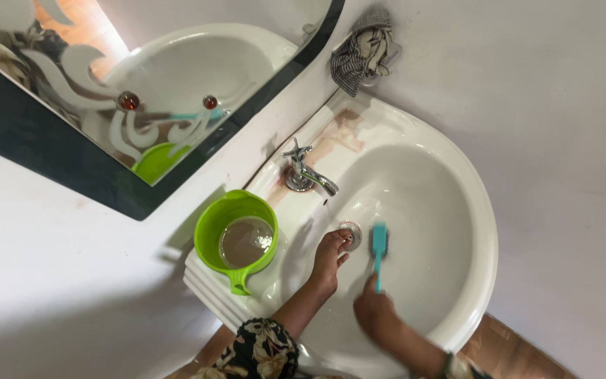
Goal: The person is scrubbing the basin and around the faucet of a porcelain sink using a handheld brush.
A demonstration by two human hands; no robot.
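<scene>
Teal brush (379,242) in right hand (375,314), left hand (329,260) apparently touching drain (351,236)

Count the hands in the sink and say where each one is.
2. The left hand rests by the drain; the right hand holds a teal brush against the basin. None seem hidden.

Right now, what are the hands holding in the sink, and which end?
The right hand holds a teal brush by the lower end of its handle, head up near the drain. The left hand holds nothing; its fingers rest by the drain.
</scene>
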